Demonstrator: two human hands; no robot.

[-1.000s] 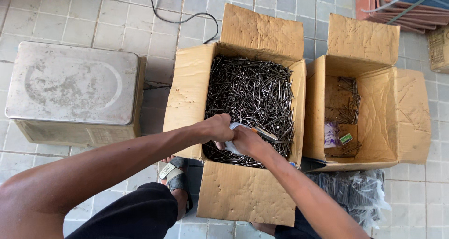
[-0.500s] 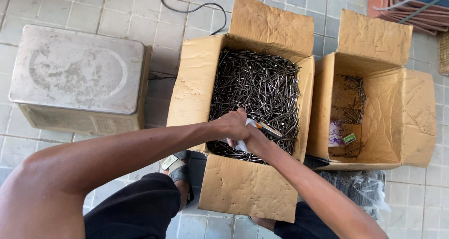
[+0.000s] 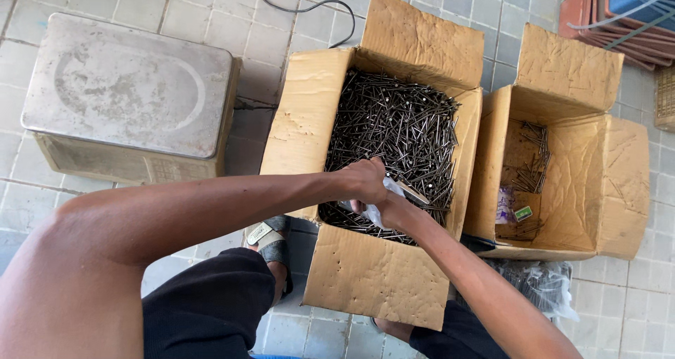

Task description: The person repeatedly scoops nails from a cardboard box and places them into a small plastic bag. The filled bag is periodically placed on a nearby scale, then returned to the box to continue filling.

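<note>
Both hands' grip (image 3: 376, 197) holds clear bag (image 3: 388, 190) over nails (image 3: 401, 127).

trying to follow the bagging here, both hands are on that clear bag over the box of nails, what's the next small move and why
Probably spread the bag's mouth wider before scooping. The left hand and right hand pinch the small clear plastic bag close together just above the nails in the full cardboard box, and the bag looks crumpled, its opening not visible. Whether it holds nails yet cannot be told.

Cardboard boxes (image 3: 365, 274), scale (image 3: 126, 92) on tiled floor (image 3: 84, 0)
</note>
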